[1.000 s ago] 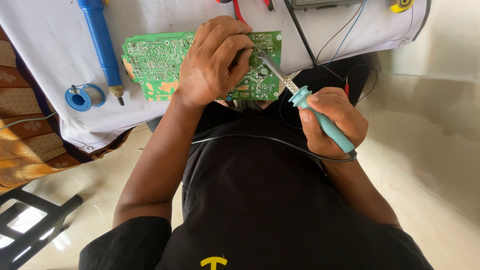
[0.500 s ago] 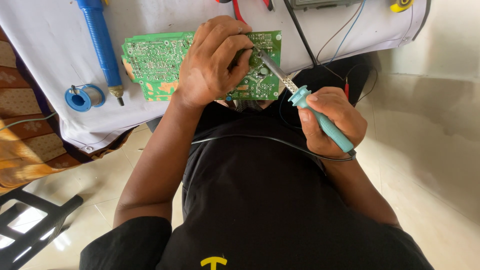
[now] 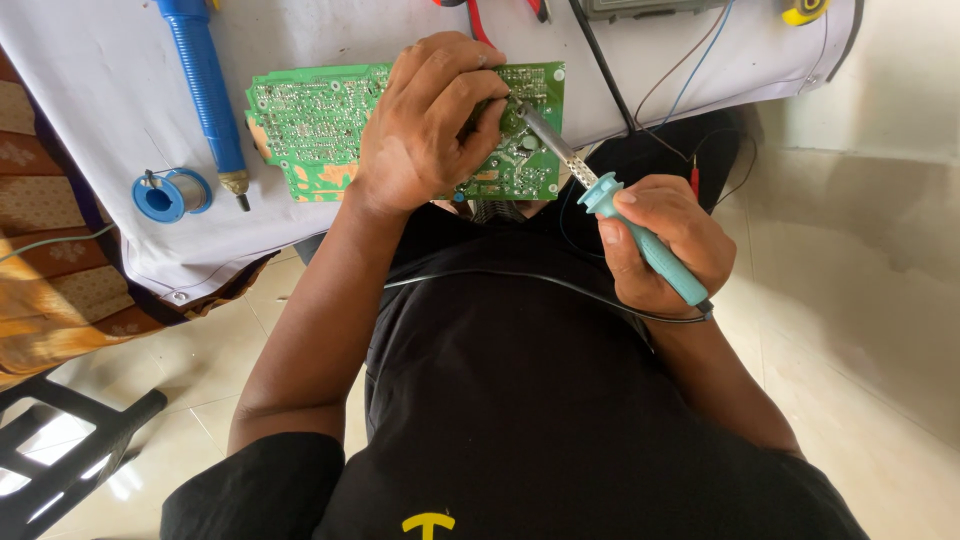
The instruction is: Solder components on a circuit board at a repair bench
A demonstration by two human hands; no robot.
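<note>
Green rectangular circuit board (image 3: 310, 125) lay flat on the white cloth-covered table (image 3: 90, 90), solder side up, near the table's near edge. The left hand (image 3: 430, 125) rested on the board's right half, fingers curled and pressing down, covering its middle. The right hand (image 3: 660, 240) sat nearer and to the right, off the table, closed around the teal-handled soldering iron (image 3: 640, 235), whose metal tip reached the board just beside the left fingertips. Left of the board lay a blue desoldering pump (image 3: 205, 85) and a blue spool of solder wire (image 3: 170, 195), well apart from both hands.
</note>
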